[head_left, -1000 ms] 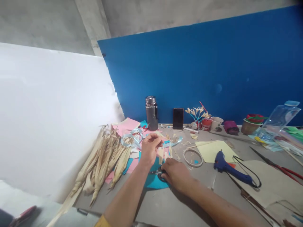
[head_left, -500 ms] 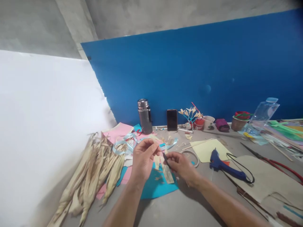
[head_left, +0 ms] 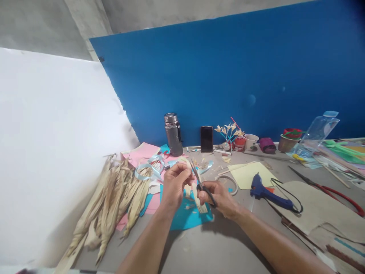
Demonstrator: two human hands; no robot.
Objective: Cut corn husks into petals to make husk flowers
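Observation:
My right hand (head_left: 218, 197) grips small black-handled scissors (head_left: 197, 176), blades pointing up and away, slightly apart. Close beside the blades, my left hand (head_left: 176, 184) is closed in a pinch; what sits between its fingertips is too small to make out. Under both hands lies a sheet of blue paper (head_left: 188, 220) with small pale scraps. On it rests a strip of dried corn husk (head_left: 202, 205). To the left is a heap of dried corn husks (head_left: 111, 201).
At right lie a blue glue gun (head_left: 273, 198), red-handled shears (head_left: 327, 189) and yellow paper (head_left: 249, 175). A tape roll (head_left: 235, 184) is beside my right hand. Behind stand a thermos (head_left: 173, 137), a phone (head_left: 207, 139), husk flowers (head_left: 228, 131), cups and a plastic bottle (head_left: 315, 135).
The scissors have turned in my right hand, so their blades now point up beside my left fingertips. My left hand keeps its pinch. The view has tilted slightly downward.

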